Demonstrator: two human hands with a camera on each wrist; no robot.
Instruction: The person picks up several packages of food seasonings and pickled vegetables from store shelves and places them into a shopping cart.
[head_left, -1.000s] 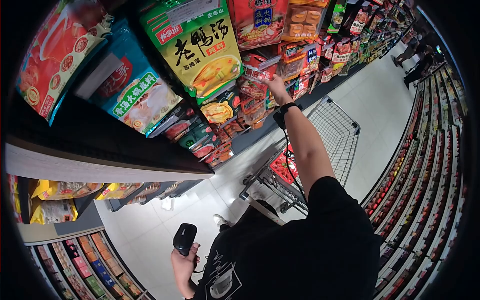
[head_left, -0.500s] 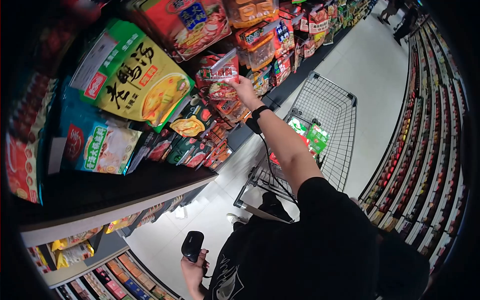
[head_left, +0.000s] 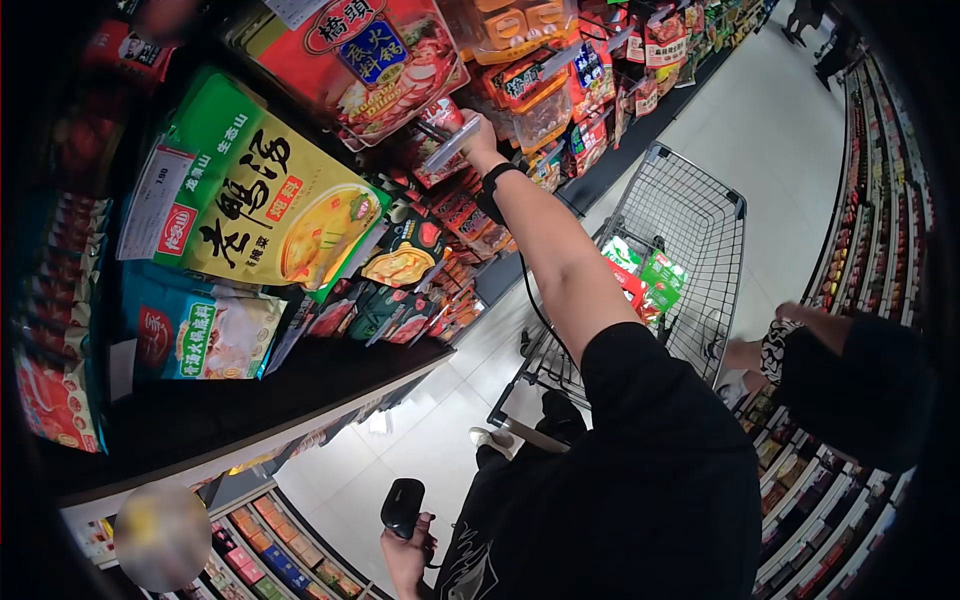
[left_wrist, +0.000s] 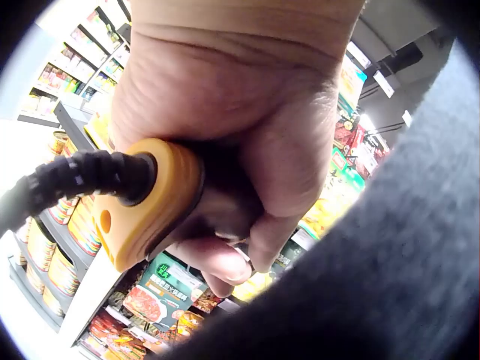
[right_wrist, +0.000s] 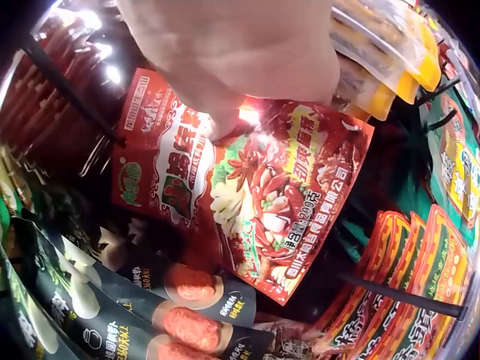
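In the right wrist view my right hand (right_wrist: 232,52) pinches a red hot pot seasoning packet (right_wrist: 270,202) among the hanging goods; the fingertips are partly hidden. The head view has this right hand (head_left: 475,140) at the shelf, close behind a clear price tag holder (head_left: 452,147). Low beside the body, my left hand (head_left: 405,560) grips a black handheld scanner (head_left: 404,507). Seen from the left wrist, the left hand (left_wrist: 225,105) wraps round the scanner's handle, whose orange end (left_wrist: 150,202) carries a coiled black cable (left_wrist: 82,180).
A wire shopping cart (head_left: 690,215) with green and red packets (head_left: 655,285) stands to the right of the shelf. Large yellow-green soup packets (head_left: 260,190) and a big red packet (head_left: 365,65) hang nearby. Dark hooks (right_wrist: 405,294) stick out among them. Another person (head_left: 840,390) stands at the right.
My right hand has shifted deeper among the hanging packets, holding the red one. The head view has turned, and another person has come in at the right. The left hand keeps the scanner low.
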